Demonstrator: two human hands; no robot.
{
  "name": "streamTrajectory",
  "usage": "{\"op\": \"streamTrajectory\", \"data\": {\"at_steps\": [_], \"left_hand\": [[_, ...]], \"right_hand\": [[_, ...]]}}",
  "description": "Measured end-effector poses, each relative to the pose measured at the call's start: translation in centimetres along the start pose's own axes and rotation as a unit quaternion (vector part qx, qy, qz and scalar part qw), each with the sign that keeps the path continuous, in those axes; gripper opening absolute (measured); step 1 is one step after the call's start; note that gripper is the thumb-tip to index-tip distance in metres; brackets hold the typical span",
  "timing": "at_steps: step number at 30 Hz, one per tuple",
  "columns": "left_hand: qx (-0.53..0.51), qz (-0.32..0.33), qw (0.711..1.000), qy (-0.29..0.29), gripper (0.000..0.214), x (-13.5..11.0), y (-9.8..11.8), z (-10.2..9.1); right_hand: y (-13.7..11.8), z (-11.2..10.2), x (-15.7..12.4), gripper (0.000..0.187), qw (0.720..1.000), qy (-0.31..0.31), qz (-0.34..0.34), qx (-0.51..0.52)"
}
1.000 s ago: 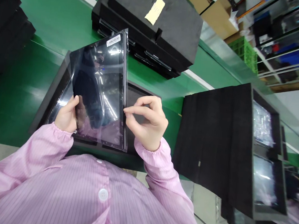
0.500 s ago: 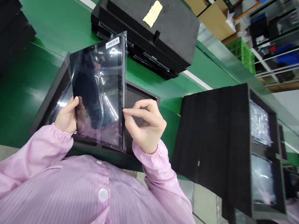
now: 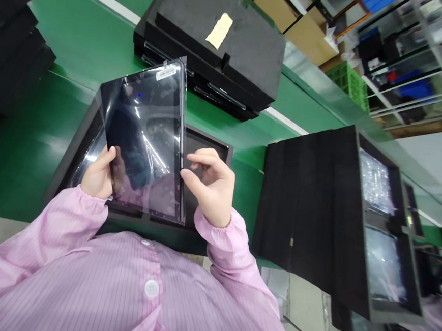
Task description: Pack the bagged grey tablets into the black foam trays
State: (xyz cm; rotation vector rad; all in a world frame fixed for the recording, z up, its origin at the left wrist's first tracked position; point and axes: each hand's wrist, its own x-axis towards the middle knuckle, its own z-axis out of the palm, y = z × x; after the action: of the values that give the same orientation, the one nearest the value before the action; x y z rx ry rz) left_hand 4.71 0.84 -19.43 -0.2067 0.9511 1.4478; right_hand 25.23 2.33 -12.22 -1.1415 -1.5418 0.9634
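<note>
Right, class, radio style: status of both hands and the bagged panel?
Left hand grips bagged display panel, lower left edge. Right hand loose, thumb at panel's right edge. Panel tilted above black tray; nothing blocking.

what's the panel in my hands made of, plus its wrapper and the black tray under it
Panel: likely glass over a dark display, glossy, with sharp mirror-like reflections.
Wrapper: thin clear plastic film; its shiny creased edge juts past the panel.
Tray: probably black foam, matte with a thick rim, though moulded plastic is possible.
</note>
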Motion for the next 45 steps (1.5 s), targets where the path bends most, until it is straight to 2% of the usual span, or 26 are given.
{"op": "streamTrajectory", "data": {"at_steps": [5,7,10,12,15,18,20,24,26,29,32,35,40,45], "left_hand": [[0.01,-0.008,1.0,-0.007,0.016,0.2,-0.2,-0.3],[0.006,-0.005,1.0,0.001,0.016,0.2,-0.1,-0.3],[0.02,0.005,1.0,0.018,0.016,0.2,-0.1,-0.3],[0.044,0.018,0.999,0.01,0.013,0.2,-0.2,-0.4],[0.091,0.041,0.994,-0.044,0.016,0.2,-0.6,-0.5],[0.114,0.04,0.984,-0.133,0.029,0.0,-0.7,-0.5],[0.11,0.007,0.979,-0.17,0.036,-0.1,-0.6,-0.6],[0.092,-0.059,0.984,-0.142,0.042,0.0,-0.1,-0.4],[0.089,-0.063,0.988,-0.105,0.043,0.2,0.0,-0.2],[0.085,-0.06,0.993,-0.05,0.041,0.5,0.1,0.0],[0.079,-0.059,0.995,-0.031,0.035,0.7,0.0,0.1],[0.073,-0.059,0.995,-0.024,0.031,0.7,0.0,0.2],[0.063,-0.061,0.996,-0.018,0.031,0.9,0.0,0.2],[0.063,-0.061,0.996,-0.018,0.033,1.2,0.0,0.0]], "right_hand": [[1.8,0.7,0.4,0.035,0.983,0.015,0.112,0.144],[1.8,0.7,0.4,0.043,0.979,-0.054,0.128,0.147],[1.3,0.2,-0.2,0.045,0.964,-0.234,0.121,0.049],[1.2,-0.3,-0.8,0.034,0.955,-0.265,0.134,-0.029],[1.7,-1.4,-1.1,0.021,0.964,-0.2,0.164,-0.065],[1.9,-3.6,-0.2,0.024,0.979,-0.129,0.156,-0.016],[1.7,-5.4,1.3,0.031,0.983,-0.06,0.168,0.048],[1.8,-8.0,7.2,0.038,0.964,0.088,0.173,0.183],[2.6,-8.8,11.4,0.031,0.949,0.18,0.137,0.222],[4.3,-9.9,17.8,0.016,0.934,0.255,0.112,0.225],[5.7,-11.6,22.7,0.013,0.925,0.29,0.108,0.221],[7.0,-13.3,25.4,0.012,0.925,0.287,0.129,0.211],[8.9,-14.4,26.7,0.012,0.928,0.283,0.173,0.168],[9.1,-13.9,27.9,0.018,0.939,0.292,0.158,0.091]]}}
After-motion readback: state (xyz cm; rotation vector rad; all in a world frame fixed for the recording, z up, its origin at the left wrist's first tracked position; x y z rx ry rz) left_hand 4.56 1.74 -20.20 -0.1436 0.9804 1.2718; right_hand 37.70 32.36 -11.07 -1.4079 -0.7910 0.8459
